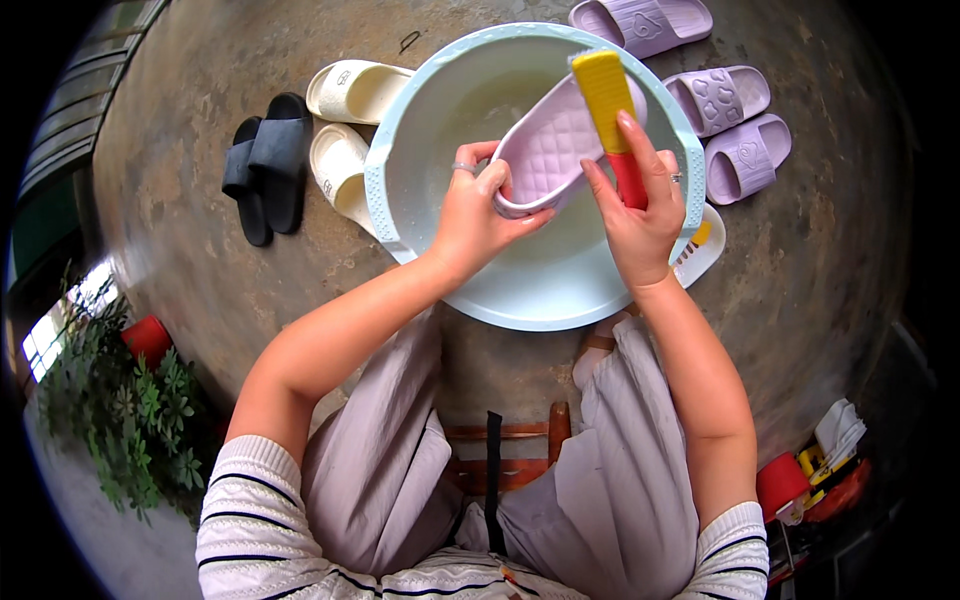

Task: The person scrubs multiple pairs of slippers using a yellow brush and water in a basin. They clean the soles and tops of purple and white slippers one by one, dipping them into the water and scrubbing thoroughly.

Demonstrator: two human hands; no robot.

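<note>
A light purple slide slipper (545, 150) with a quilted footbed is tilted over a pale blue basin (378, 200) of cloudy water. My left hand (480, 210) grips its near end, thumb and fingers wrapped around the edge. In my right hand (645, 215) is a scrub brush (603, 95) with a yellow head and red handle, held upright at the slipper's right edge. The brush's bristles mostly face away, with pale tips showing at the top. Whether they touch the slipper I cannot tell. The slipper's far end is partly hidden behind the brush.
Cream slippers (345, 170) and dark slippers (280, 155) lie left of the basin. Several purple slippers (745, 165) lie to its right, near a white soap dish (705, 250) partly under the rim. A leafy plant (130, 420) stands at lower left; a red container (782, 485) at lower right.
</note>
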